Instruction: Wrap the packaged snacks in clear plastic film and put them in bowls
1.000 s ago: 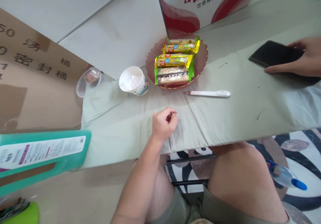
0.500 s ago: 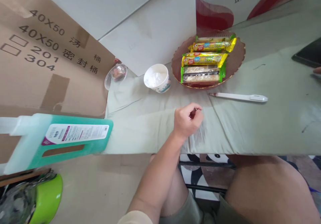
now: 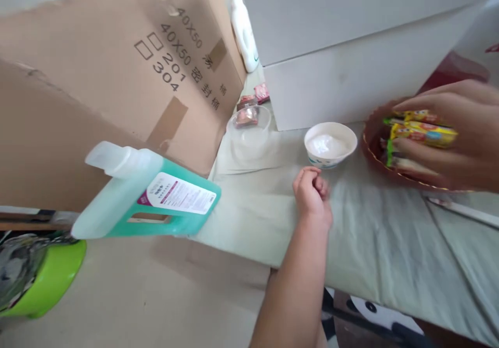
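My left hand (image 3: 312,194) rests on the pale green cloth with its fingers curled in, and nothing shows in it. Just beyond it stands a white paper cup (image 3: 330,145) with something clear or white inside. Over at the right, my right hand (image 3: 463,129) spreads above a reddish scalloped bowl (image 3: 368,142). Its fingers and thumb are apart, slightly blurred, around yellow and green wrapped snack bars (image 3: 423,132). Whether it touches the bars I cannot tell. Part of the bowl is hidden by this hand.
A bottle of green liquid (image 3: 175,197) stands at the table's left edge, by a large cardboard box (image 3: 128,77). Behind are a clear plastic tub (image 3: 249,134), small red packets (image 3: 262,92) and a white bottle (image 3: 245,33). A white pen-like tool (image 3: 468,211) lies below the bowl.
The view has turned left. My right hand has come in from the right edge to over the bowl of snack bars. My left hand, still curled, is now closer to the paper cup.
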The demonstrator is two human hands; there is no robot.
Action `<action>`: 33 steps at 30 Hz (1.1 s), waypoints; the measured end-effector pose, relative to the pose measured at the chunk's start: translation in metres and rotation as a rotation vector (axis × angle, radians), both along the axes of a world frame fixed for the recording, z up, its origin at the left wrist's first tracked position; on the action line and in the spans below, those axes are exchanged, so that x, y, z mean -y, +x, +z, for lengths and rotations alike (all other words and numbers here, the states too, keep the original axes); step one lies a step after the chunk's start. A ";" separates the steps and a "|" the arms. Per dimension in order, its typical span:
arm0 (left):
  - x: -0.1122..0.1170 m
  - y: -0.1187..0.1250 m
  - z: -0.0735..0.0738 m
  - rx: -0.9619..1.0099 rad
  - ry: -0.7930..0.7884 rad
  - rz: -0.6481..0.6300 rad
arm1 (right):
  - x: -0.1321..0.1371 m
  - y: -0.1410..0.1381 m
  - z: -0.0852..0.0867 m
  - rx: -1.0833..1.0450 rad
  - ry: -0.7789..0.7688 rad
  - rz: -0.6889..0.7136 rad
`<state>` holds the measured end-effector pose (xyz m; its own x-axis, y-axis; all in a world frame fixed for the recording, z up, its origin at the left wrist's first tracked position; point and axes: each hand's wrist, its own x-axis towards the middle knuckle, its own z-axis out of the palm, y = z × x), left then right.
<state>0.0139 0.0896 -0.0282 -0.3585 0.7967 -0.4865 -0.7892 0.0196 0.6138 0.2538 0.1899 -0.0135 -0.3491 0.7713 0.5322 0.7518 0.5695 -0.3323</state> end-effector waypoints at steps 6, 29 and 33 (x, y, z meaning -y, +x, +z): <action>-0.006 -0.039 0.011 0.435 -0.081 0.122 | 0.005 -0.226 0.060 0.299 -0.054 0.451; -0.008 -0.067 0.004 0.632 -0.208 0.186 | -0.163 -0.425 -0.002 0.561 -0.384 0.285; -0.010 -0.070 0.004 0.630 -0.197 0.168 | -0.160 -0.420 -0.017 0.569 -0.394 0.266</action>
